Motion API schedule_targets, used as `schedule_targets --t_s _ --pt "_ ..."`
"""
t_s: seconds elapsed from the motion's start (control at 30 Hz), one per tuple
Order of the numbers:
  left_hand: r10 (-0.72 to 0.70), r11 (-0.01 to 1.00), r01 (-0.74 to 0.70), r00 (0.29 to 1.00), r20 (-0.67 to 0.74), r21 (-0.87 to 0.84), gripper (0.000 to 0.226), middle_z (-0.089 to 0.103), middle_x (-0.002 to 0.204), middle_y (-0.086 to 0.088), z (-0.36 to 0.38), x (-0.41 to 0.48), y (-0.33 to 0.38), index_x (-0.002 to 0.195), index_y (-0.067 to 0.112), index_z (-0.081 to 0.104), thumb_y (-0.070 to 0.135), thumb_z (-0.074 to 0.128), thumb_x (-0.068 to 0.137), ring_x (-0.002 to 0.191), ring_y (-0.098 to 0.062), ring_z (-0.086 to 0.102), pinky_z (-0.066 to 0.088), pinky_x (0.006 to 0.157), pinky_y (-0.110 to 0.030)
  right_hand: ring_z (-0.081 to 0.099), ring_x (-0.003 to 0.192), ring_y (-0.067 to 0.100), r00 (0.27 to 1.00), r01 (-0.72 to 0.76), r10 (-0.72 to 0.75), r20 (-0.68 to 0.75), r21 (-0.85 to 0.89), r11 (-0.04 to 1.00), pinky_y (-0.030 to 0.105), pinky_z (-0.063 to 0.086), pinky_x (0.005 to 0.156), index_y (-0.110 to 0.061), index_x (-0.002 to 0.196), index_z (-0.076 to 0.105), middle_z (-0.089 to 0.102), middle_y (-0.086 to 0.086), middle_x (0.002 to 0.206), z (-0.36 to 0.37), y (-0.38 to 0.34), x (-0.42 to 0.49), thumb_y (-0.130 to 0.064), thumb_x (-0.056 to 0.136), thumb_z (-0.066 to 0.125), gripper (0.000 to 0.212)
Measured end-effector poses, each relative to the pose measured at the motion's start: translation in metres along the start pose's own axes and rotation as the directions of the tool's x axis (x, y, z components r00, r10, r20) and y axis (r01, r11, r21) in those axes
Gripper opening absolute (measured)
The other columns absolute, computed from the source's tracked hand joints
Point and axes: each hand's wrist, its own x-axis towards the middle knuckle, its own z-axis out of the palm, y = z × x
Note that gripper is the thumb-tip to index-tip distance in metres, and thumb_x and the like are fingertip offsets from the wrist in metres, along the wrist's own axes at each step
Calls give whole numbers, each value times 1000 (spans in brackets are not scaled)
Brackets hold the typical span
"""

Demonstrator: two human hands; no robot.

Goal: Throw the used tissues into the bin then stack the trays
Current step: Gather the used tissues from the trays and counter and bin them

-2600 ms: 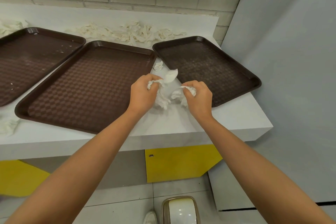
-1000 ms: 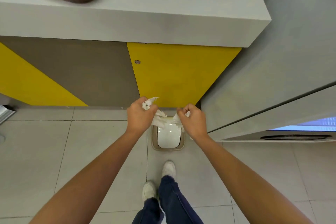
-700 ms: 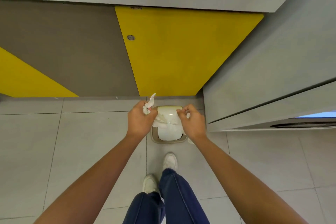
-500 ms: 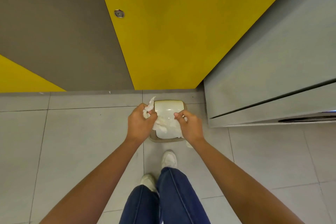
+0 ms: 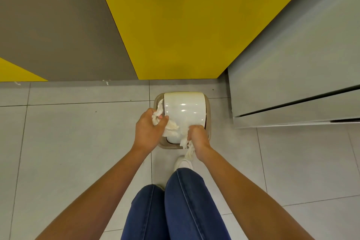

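Observation:
A small bin (image 5: 184, 110) with a glossy white swing lid and a beige rim stands on the floor tiles, directly below me. My left hand (image 5: 149, 129) is closed around crumpled white tissues (image 5: 170, 128) at the lid's left front edge. My right hand (image 5: 197, 139) grips another wad of tissues (image 5: 190, 151) at the lid's front right corner, with a strip hanging below the fist. Both hands touch the lid's near side. The trays are out of view.
A yellow and grey counter panel (image 5: 175, 25) rises just behind the bin. A grey cabinet wall (image 5: 292, 74) stands close on the right. My legs in blue jeans (image 5: 175, 204) and a white shoe (image 5: 183, 163) are just before the bin.
I have carried the tissues from the counter down to the bin. In the last half second both hands dropped lower onto the lid's front edge, and the view came closer.

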Motion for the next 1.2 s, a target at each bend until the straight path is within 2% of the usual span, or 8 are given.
schedule_targets --t_s 0.13,0.27,0.37,0.5,0.6,0.8,1.03,1.2 --pt "48 999 -48 999 22 21 18 57 82 -6 7 5 -10 80 12 50 24 62 87 70 -9 50 36 54 -12 41 67 13 999 -41 42 -17 54 998 24 34 54 -13 102 50 46 4 81 12 4 20 -8 93 38 16" --pt "157 984 -162 986 59 74 13 53 84 -4 13 4 -14 83 14 49 17 60 89 73 -11 50 38 57 -11 52 110 28 995 -96 89 48 193 976 41 48 93 -7 133 38 51 13 125 19 4 34 3 88 44 46" --pt "288 944 -302 951 108 136 6 49 91 -2 17 2 -18 91 10 53 12 58 90 73 -6 47 38 62 -6 55 111 28 991 -90 61 118 257 962 41 49 95 -8 136 36 55 14 124 21 6 39 1 86 52 53" --pt "393 870 -440 891 228 222 15 45 104 -1 29 0 -20 105 5 57 10 57 91 85 -10 46 35 66 -2 51 111 24 990 -31 9 141 151 988 33 40 96 -7 133 43 56 10 123 10 7 30 -1 91 49 43" --pt "466 730 -580 809 358 362 19 49 106 -6 44 3 -25 106 4 59 2 60 87 89 -15 49 41 73 -16 49 105 19 985 -15 -10 174 143 990 31 39 93 -8 123 52 56 5 114 1 5 21 -8 95 46 29" --pt "360 450 -693 718 596 563 40 48 121 -12 75 15 -40 126 6 45 0 56 87 106 -24 51 49 89 -34 52 89 16 984 54 -67 165 81 995 32 43 92 -15 88 58 57 1 85 -13 -2 13 -16 96 42 18" --pt "267 234 -691 722 638 684 62 33 140 -16 93 20 -46 144 2 15 2 48 92 119 -29 44 43 98 -37 50 99 13 967 191 -184 175 -22 981 25 38 85 -17 116 54 53 -2 102 -18 0 7 -30 100 33 29" --pt "267 278 -669 743 614 689 58 39 135 -12 90 20 -45 141 6 25 3 52 89 121 -27 43 39 101 -36 52 89 11 947 296 -272 172 -138 945 20 41 72 -20 100 53 56 0 100 -21 1 4 -31 101 29 26"
